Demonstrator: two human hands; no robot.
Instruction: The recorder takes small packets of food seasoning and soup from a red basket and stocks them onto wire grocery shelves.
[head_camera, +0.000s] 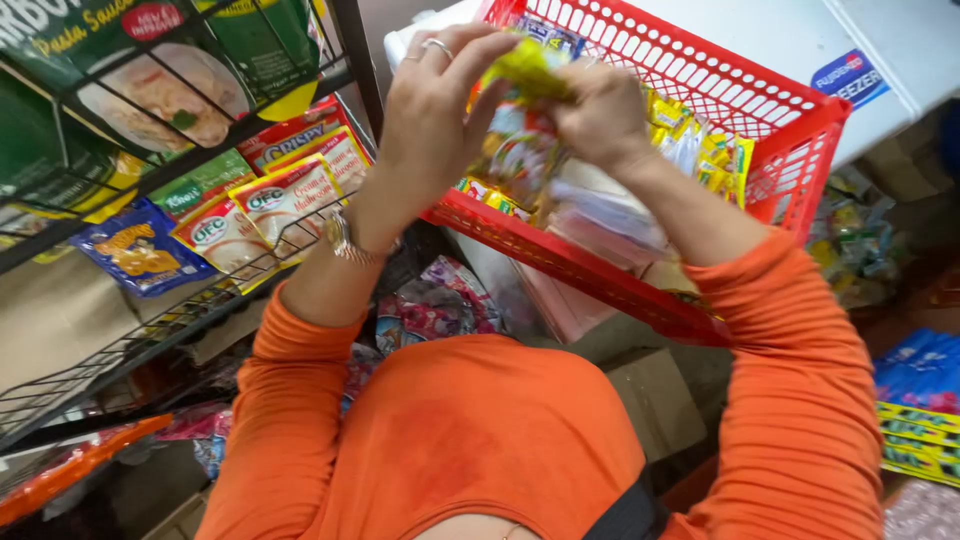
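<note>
Hands are raised together over the near rim of the red basket (800, 130). A yellow sachet strip (520, 110) is pinched at its top by the left hand (435, 105) and right hand (600, 110), its long axis hanging down between them, equally near both.

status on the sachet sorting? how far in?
Done: the wire rack already holds rows of packets. In hand: left hand and right hand together grip a strip of yellow sachets above the red basket. Left: more yellow sachets lie in the basket, so it isn't emptied.
</note>
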